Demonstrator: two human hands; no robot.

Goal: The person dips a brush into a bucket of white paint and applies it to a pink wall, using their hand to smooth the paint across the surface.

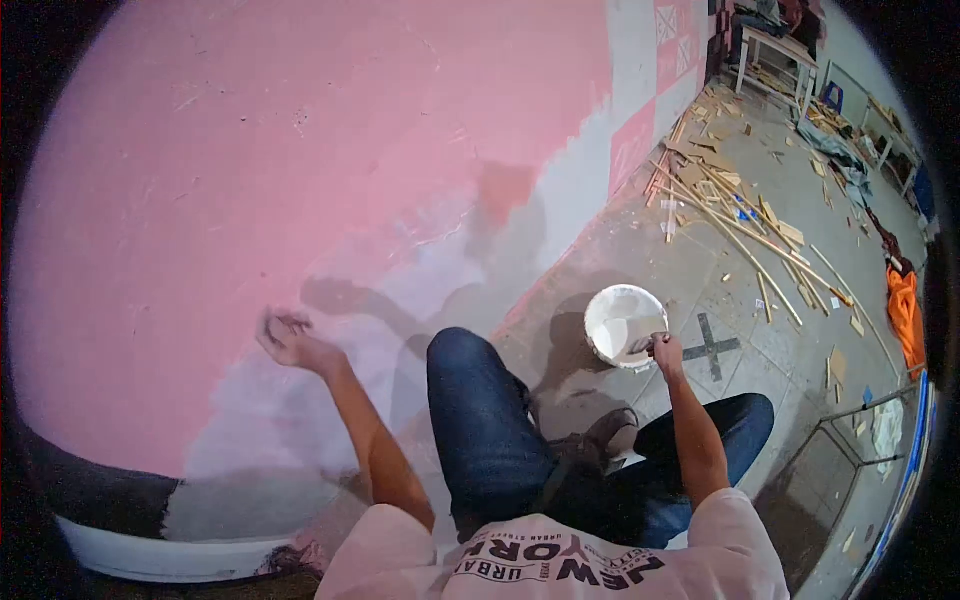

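My left hand is raised in front of the pink and white wall, slightly blurred. Its fingers are loosely bent and apart, and I see nothing in them. My right hand is closed at the near right rim of a white bucket on the floor. Something pale and flat shows by its fingers inside the bucket, but I cannot make out what it is. The wall's lower part bears a ragged whitish layer over the pink.
Wooden strips and scraps litter the floor beyond the bucket. A dark tape cross lies just right of it. An orange cloth and a metal frame are at the right. People sit by a white table far back.
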